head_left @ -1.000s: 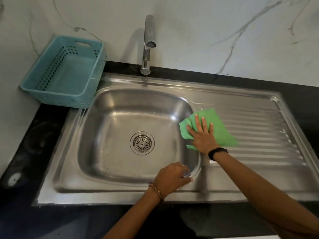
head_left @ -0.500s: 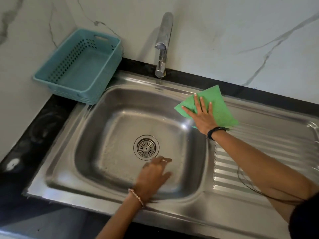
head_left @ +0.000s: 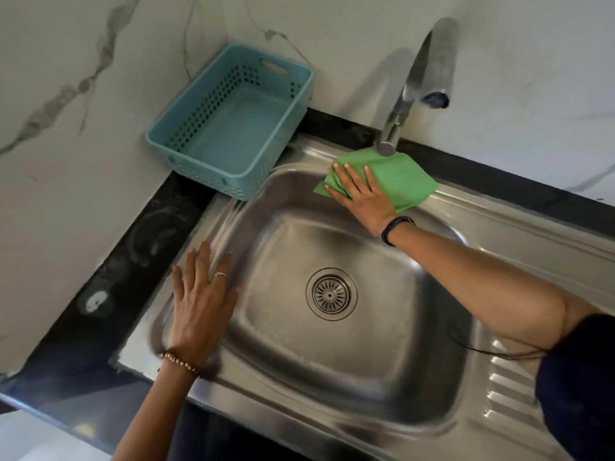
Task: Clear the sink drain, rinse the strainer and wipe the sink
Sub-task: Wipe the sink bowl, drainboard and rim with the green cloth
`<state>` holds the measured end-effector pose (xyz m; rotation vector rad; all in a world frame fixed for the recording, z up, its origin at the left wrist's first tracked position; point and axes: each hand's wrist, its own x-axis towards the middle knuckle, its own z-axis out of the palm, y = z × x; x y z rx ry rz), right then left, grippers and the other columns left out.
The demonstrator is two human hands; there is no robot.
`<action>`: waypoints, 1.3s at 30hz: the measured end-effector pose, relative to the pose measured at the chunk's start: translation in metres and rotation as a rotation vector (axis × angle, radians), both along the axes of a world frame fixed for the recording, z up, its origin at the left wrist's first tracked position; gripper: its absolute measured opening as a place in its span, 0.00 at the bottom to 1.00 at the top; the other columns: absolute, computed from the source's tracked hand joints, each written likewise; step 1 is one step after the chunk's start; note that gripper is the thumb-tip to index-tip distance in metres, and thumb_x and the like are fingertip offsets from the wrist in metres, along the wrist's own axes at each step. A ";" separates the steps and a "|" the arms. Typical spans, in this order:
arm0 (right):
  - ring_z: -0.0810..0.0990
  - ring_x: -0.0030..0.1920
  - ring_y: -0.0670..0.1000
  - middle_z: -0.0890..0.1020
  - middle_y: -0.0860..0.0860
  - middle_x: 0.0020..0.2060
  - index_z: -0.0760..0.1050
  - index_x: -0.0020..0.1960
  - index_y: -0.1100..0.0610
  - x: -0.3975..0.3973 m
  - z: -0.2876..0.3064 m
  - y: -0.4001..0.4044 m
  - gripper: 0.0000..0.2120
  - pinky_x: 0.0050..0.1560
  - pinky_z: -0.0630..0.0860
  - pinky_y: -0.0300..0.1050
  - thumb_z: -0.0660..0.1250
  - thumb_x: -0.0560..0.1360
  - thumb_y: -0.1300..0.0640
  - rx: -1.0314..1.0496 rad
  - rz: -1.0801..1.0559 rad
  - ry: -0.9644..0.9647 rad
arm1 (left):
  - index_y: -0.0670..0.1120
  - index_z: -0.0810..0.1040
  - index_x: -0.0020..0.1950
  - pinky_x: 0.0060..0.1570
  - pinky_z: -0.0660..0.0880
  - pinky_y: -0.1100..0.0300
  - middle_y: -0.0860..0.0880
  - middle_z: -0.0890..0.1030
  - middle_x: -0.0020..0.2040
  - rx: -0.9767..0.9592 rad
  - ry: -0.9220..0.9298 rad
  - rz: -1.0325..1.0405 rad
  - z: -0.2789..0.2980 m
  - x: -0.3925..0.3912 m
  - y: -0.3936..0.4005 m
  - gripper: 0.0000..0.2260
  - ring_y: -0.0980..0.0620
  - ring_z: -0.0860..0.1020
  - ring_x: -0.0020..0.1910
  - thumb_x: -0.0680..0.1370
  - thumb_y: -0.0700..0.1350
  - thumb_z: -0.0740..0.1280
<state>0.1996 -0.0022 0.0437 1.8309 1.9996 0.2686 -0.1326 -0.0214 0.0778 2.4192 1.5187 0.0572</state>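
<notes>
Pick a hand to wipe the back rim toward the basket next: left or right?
Right. The right hand is pressed flat on the green cloth at the back rim by the tap. The left hand lies bare and flat on the sink's left rim.

Green cloth [head_left: 396, 181] on steel sink [head_left: 332, 354] back rim

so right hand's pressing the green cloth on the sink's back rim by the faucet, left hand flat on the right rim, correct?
One error: the left hand lies flat on the sink's left rim, not the right, as the head view shows. The right hand does press the green cloth by the faucet.
</notes>
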 end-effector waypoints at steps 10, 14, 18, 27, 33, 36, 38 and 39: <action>0.44 0.77 0.56 0.41 0.55 0.77 0.41 0.76 0.58 -0.109 -0.015 0.043 0.25 0.72 0.42 0.38 0.48 0.82 0.59 -0.101 0.061 0.644 | 0.48 0.59 0.74 0.74 0.39 0.53 0.45 0.56 0.76 -0.164 -0.315 0.033 0.007 -0.013 0.010 0.23 0.50 0.49 0.76 0.79 0.50 0.57; 0.50 0.76 0.58 0.51 0.57 0.77 0.45 0.76 0.54 -0.142 -0.006 0.016 0.28 0.76 0.52 0.54 0.53 0.80 0.57 -0.249 0.135 0.791 | 0.46 0.65 0.71 0.75 0.46 0.49 0.46 0.64 0.73 -0.233 -0.481 0.071 0.016 -0.018 0.010 0.20 0.49 0.56 0.75 0.79 0.48 0.57; 0.64 0.72 0.60 0.65 0.60 0.72 0.62 0.73 0.57 -0.189 0.019 -0.029 0.22 0.72 0.61 0.54 0.54 0.80 0.55 -0.493 0.356 0.798 | 0.45 0.70 0.66 0.70 0.61 0.59 0.52 0.72 0.65 -0.313 -0.760 0.141 0.024 -0.025 0.010 0.16 0.54 0.69 0.67 0.80 0.45 0.56; 0.66 0.67 0.37 0.66 0.34 0.68 0.68 0.63 0.35 -0.141 0.104 -0.097 0.40 0.64 0.69 0.35 0.55 0.70 0.78 -0.080 -0.407 1.667 | 0.58 0.79 0.53 0.59 0.68 0.65 0.58 0.81 0.54 -0.375 -1.052 0.433 0.028 -0.028 0.003 0.12 0.61 0.76 0.57 0.80 0.53 0.56; 0.86 0.41 0.53 0.87 0.52 0.42 0.82 0.52 0.56 -0.128 0.125 -0.145 0.15 0.39 0.82 0.45 0.65 0.67 0.58 0.559 -0.894 2.692 | 0.42 0.71 0.65 0.65 0.65 0.50 0.41 0.75 0.65 -1.374 -1.269 0.496 0.025 0.050 -0.023 0.31 0.45 0.72 0.64 0.78 0.62 0.44; 0.86 0.36 0.54 0.86 0.53 0.35 0.85 0.37 0.56 -0.136 0.116 -0.167 0.15 0.34 0.82 0.48 0.63 0.66 0.48 0.937 -0.950 2.855 | 0.45 0.79 0.59 0.52 0.72 0.45 0.42 0.82 0.56 -1.755 -1.329 0.459 0.026 0.078 -0.042 0.38 0.42 0.81 0.54 0.71 0.72 0.46; 0.86 0.37 0.56 0.87 0.54 0.37 0.85 0.37 0.56 -0.141 0.105 -0.187 0.21 0.33 0.82 0.53 0.59 0.72 0.45 1.074 -0.919 2.978 | 0.45 0.79 0.59 0.53 0.72 0.45 0.42 0.82 0.57 -1.843 -1.324 0.372 0.031 0.085 -0.050 0.41 0.41 0.80 0.56 0.67 0.74 0.49; 0.86 0.38 0.57 0.87 0.56 0.38 0.85 0.38 0.57 -0.143 0.101 -0.197 0.24 0.33 0.82 0.55 0.56 0.75 0.44 1.069 -0.909 3.055 | 0.45 0.78 0.61 0.55 0.72 0.44 0.42 0.81 0.58 -1.865 -1.315 0.324 0.034 0.086 -0.051 0.41 0.41 0.79 0.58 0.65 0.74 0.51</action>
